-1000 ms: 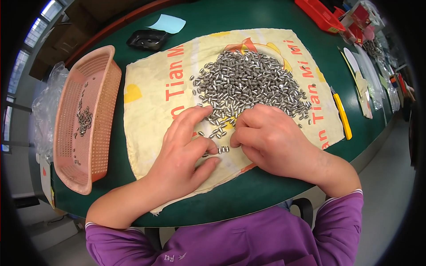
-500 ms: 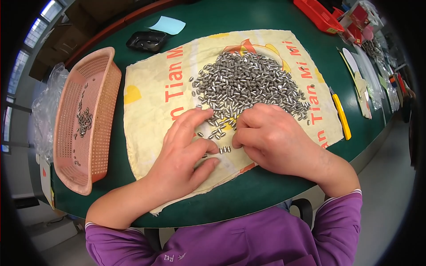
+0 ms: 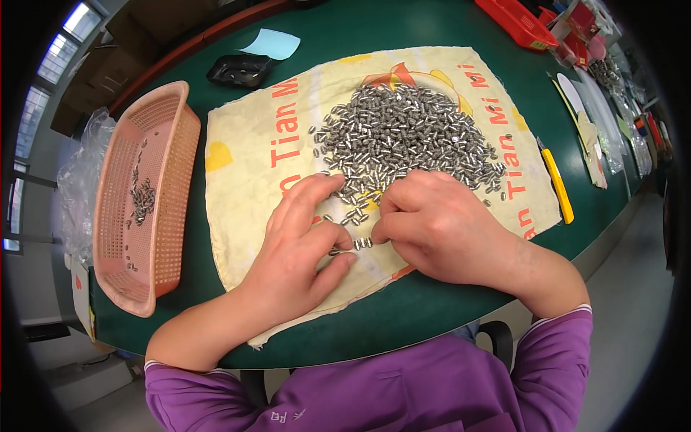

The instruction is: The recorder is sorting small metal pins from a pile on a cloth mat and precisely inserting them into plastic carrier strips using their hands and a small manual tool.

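Note:
A large heap of small silvery metal barrel-shaped pieces [image 3: 410, 133] lies on a yellow printed cloth [image 3: 245, 173]. My left hand [image 3: 291, 248] rests on the cloth at the heap's near left, fingers spread and curved, thumb and index finger a little apart. A metal piece [image 3: 335, 252] shows partly between those two fingers. A short row of metal pieces [image 3: 363, 243] stands side by side between my hands. My right hand [image 3: 439, 227] is closed at the row's right end, its fingertips pressed together; what they hold, if anything, is hidden.
A pink plastic basket [image 3: 188, 155] with some metal pieces stands at the left, clear plastic bags [image 3: 75, 194] behind it. A black tray [image 3: 239, 70] and pale blue sheet [image 3: 272, 44] lie at the back. A yellow cutter knife [image 3: 558, 186] lies right; a red tray [image 3: 515, 25] is far right.
My right hand has shifted slightly left, toward the short row, whose pieces now sit closer together. My left hand keeps nearly the same pose. The whole view has shifted slightly.

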The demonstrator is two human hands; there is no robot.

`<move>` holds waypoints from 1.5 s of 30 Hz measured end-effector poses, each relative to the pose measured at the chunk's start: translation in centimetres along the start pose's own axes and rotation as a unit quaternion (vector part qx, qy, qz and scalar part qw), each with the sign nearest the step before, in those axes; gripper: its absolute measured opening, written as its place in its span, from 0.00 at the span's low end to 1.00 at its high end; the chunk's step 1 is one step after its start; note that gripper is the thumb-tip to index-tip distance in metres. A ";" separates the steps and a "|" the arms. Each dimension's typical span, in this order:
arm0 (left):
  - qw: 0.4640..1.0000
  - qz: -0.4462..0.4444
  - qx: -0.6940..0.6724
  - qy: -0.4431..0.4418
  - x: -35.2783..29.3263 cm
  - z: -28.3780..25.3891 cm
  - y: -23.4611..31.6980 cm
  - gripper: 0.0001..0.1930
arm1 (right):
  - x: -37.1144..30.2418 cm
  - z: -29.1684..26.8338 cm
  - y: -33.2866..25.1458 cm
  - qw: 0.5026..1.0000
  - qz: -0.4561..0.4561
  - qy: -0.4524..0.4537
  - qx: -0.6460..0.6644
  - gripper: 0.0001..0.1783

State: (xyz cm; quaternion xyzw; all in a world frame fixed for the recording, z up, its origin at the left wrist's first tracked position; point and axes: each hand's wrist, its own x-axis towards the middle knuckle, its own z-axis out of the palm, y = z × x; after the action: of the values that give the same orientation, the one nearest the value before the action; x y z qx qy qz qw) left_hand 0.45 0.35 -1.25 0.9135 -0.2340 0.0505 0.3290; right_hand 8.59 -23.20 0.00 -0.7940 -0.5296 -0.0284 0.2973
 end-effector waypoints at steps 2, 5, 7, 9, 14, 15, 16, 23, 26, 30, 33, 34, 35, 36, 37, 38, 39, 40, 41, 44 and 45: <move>1.000 -0.001 0.003 0.000 0.0 0.0 0.0 0.12 | 0.0 0.0 0.0 1.000 0.000 0.001 0.002 0.11; 1.000 -0.008 0.001 -0.003 0.0 -0.1 0.0 0.12 | 0.0 0.0 -0.1 1.000 -0.001 -0.014 0.008 0.06; 1.000 -0.013 0.002 -0.004 0.0 -0.1 0.1 0.12 | 0.0 0.0 -0.1 1.000 -0.002 -0.016 0.008 0.06; 1.000 -0.014 0.002 -0.004 0.0 -0.1 0.1 0.12 | 0.0 0.1 -0.1 1.000 0.000 -0.018 0.009 0.06; 1.000 -0.015 0.005 -0.005 0.0 -0.1 0.1 0.12 | 0.0 0.1 -0.1 1.000 -0.003 -0.016 0.014 0.06; 1.000 -0.016 0.004 -0.004 0.0 -0.1 0.1 0.12 | 0.0 0.1 -0.1 1.000 -0.002 -0.014 0.014 0.06; 1.000 -0.016 0.004 -0.004 0.0 -0.1 0.1 0.12 | -0.1 0.1 -0.1 1.000 -0.002 -0.013 0.013 0.07; 1.000 -0.008 0.003 -0.007 0.0 -0.1 0.2 0.11 | 0.0 0.3 0.2 1.000 -0.002 0.014 -0.002 0.10; 1.000 0.000 0.012 -0.012 -0.1 -0.2 0.2 0.11 | 0.0 0.3 0.3 1.000 -0.004 0.014 -0.003 0.10; 1.000 0.011 0.004 0.007 -0.1 0.1 0.1 0.13 | 0.1 0.1 0.2 1.000 0.005 0.013 -0.004 0.05; 1.000 0.009 -0.001 0.016 0.2 0.3 0.3 0.15 | 0.2 0.1 0.3 1.000 0.009 0.026 -0.006 0.05; 1.000 0.006 -0.002 0.020 0.4 0.4 0.3 0.16 | 0.2 0.0 0.4 0.999 0.007 0.036 -0.005 0.05; 1.000 0.008 0.003 0.018 0.5 0.5 0.3 0.16 | 0.2 -0.1 0.6 0.999 0.006 0.032 -0.015 0.08; 1.000 0.008 0.008 0.020 0.6 0.6 0.3 0.15 | 0.3 -0.1 0.7 0.999 0.005 0.038 -0.016 0.08; 1.000 0.008 0.014 0.022 0.7 0.7 0.4 0.15 | 0.4 0.0 0.9 0.999 0.002 0.045 -0.020 0.07; 1.000 0.011 0.018 0.021 0.7 0.9 0.4 0.15 | 0.4 0.0 1.0 0.998 -0.001 0.051 -0.025 0.07; 0.999 0.012 0.035 0.023 0.8 1.0 0.5 0.15 | 0.4 -0.1 1.1 0.998 -0.002 0.057 -0.020 0.06; 0.998 0.014 0.052 0.024 0.9 1.0 0.7 0.14 | 0.4 -0.2 1.1 0.998 -0.003 0.061 -0.021 0.06; 0.998 0.015 0.055 0.023 1.0 1.1 0.9 0.14 | 0.3 -0.2 1.1 0.997 -0.008 0.072 -0.021 0.06; 0.998 0.009 0.061 0.014 1.2 1.2 1.5 0.12 | 0.2 -0.5 1.0 0.996 -0.012 0.087 -0.026 0.06; 0.998 0.002 0.063 0.016 1.3 1.2 1.6 0.12 | 0.1 -0.7 1.0 0.996 -0.010 0.088 -0.030 0.06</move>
State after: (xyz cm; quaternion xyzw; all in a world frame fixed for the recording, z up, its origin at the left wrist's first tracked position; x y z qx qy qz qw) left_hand 0.78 -1.95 -0.96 0.9310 -0.2270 0.0801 0.2743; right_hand 9.67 -23.72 0.20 -0.7916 -0.5079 -0.1173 0.3187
